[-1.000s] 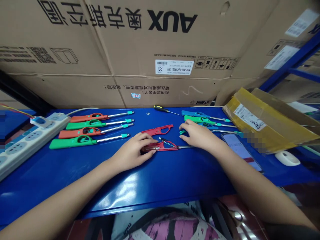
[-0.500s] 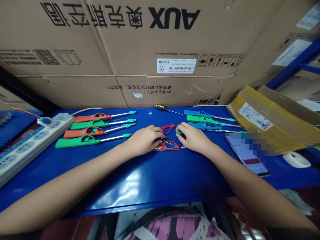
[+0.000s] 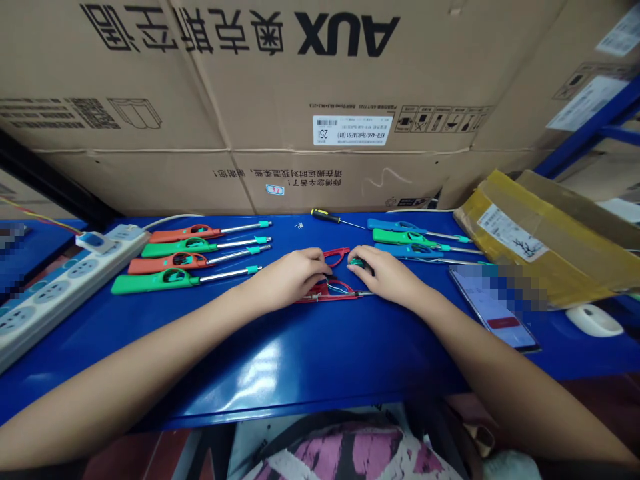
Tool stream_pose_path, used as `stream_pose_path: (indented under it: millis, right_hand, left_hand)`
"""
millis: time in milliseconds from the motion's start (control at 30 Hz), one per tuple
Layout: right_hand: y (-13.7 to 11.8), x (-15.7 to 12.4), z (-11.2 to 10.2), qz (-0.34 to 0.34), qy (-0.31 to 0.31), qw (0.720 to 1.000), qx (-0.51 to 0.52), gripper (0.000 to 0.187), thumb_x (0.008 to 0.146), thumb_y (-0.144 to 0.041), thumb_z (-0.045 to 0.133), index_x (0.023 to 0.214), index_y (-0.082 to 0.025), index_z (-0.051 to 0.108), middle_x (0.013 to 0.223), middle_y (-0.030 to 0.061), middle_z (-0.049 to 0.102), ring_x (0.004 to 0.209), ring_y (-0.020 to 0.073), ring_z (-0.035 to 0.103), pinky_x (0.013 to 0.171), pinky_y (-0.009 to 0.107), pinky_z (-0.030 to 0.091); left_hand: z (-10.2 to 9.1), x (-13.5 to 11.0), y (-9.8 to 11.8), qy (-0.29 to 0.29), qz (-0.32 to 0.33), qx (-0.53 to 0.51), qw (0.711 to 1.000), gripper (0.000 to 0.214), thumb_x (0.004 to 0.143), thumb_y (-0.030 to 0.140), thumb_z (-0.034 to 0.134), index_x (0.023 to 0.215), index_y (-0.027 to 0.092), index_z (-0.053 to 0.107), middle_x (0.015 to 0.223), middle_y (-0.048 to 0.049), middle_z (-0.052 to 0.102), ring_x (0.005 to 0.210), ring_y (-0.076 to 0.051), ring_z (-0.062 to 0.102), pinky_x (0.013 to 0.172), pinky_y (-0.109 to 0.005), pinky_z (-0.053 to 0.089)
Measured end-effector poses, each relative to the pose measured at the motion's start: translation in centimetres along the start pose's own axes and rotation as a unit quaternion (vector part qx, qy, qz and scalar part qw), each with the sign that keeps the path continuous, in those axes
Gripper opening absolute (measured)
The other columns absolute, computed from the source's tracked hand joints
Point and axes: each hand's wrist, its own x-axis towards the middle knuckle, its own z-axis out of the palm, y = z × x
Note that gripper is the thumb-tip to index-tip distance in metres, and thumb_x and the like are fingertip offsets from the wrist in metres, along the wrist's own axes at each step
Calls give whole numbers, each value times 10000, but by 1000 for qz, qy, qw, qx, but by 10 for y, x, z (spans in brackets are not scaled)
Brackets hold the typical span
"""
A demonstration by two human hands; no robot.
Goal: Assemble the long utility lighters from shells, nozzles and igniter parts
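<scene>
Between my hands an opened red lighter casing (image 3: 339, 296) lies on the table, with thin wires (image 3: 339, 287) inside and a metal tube at its right end. Its other red half (image 3: 336, 256) rests just behind. My left hand (image 3: 295, 277) is closed in a pinch at a small black part (image 3: 329, 275), beside the wires; how far the fingers grip it is partly hidden. In my right hand (image 3: 383, 275), thumb and fingers are closed on a small green part (image 3: 357, 263) with something black next to it.
Several orange and green long-nosed lighters (image 3: 157, 281) lie at left, beside a power strip (image 3: 55, 290). Blue and green ones (image 3: 400, 236) lie at right, near a phone (image 3: 495, 307), mouse (image 3: 594, 320) and taped carton (image 3: 545, 233). A screwdriver (image 3: 327, 215) lies behind; a large box (image 3: 225, 120) stands at the back.
My right hand has shifted slightly left with the green part. The left hand has moved a little, and the wires in the casing show more clearly.
</scene>
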Motion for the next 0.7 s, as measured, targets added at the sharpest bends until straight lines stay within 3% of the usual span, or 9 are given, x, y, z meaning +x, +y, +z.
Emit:
stream_pose_path:
  millis: [100,200,400,567,700]
  right_hand:
    - [0,1,1,13,-11,995,103,109,939,-288,617,1002,-203,644,859,8,659,651,127,549,641,270,436]
    - [-3,0,3,47,-33,983,174,141,891,-304,666,990,-204,666,700,-32,590,591,116,518,583,255,413]
    - [-6,-2,4,82,-48,946,309,300,860,-344,693,1111,-208,601,763,-47,529,599,90,512,564,230,415]
    - [-8,0,3,68,-61,942,323,278,915,-384,631,1110,-191,673,684,-55,493,527,75,390,489,222,337]
    - [-13,0,2,85,-118,910,388,404,921,-404,617,1268,-195,613,681,-54,522,555,104,530,541,256,481]
  left_hand:
    - [7,-17,8,64,1,-10,998,258,971,87,511,1118,151,714,1018,-79,650,884,-175,668,810,-293,562]
    - [17,-30,14,111,-8,-33,993,242,988,107,507,1125,163,699,1000,-69,647,869,-162,663,800,-286,568]
    - [34,-39,13,196,-4,-87,977,225,986,117,548,1145,156,702,1009,-72,687,917,-154,684,829,-276,580]
    - [40,-38,9,212,-6,-109,971,224,980,131,567,1140,169,720,988,-71,704,905,-154,697,821,-282,590]
    - [41,-38,9,211,-6,-120,970,221,980,146,563,1123,166,730,979,-77,710,902,-159,701,820,-288,595]
